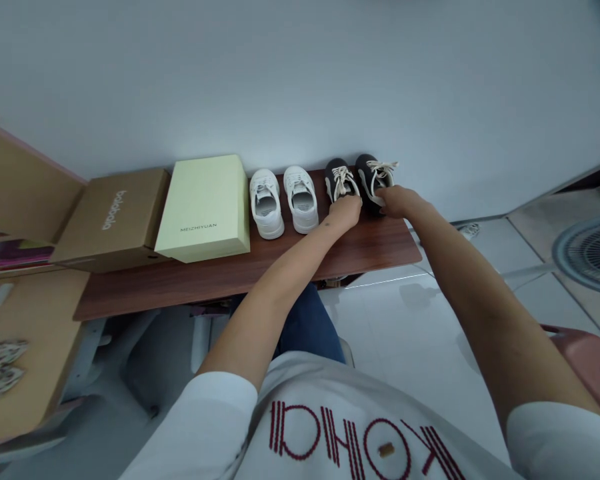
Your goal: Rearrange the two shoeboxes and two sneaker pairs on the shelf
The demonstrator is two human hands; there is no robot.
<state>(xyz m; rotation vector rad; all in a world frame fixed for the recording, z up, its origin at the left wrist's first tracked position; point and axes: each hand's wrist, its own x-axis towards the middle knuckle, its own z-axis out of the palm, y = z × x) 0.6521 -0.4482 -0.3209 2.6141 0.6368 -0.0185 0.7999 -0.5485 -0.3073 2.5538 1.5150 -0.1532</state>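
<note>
Left hand: my left hand (346, 211) is way out at the end of a nearly straight arm, knuckles up, fingers curled down onto the heel end of the inner black shoe (338, 176). I honestly can't tell if it's clamping or just resting there.
Right hand: my right hand (396, 200) has the same pose, arm stretched long from the right, fingers bent onto the heel of the outer black shoe (369, 168). Whether it's gripping, I can't tell either.
Black pair: side by side, touching, toes pointing at the wall, cream laces loose on top. Both sit at the far right end of the wooden bench (280, 267), right up against the wall.
White pair: the white shoes (283, 200) are just left of the black ones, same line, toes to the wall.
Boxes: the pale green box (207, 203), marked MEIZHIYUAN, sits just beside the white pair with its lid on. The brown cardboard box (115, 217) touches its left side, also shut. Can't see inside either one.
Off to the right: a fan (593, 250) down on the floor, well apart from the bench.
</note>
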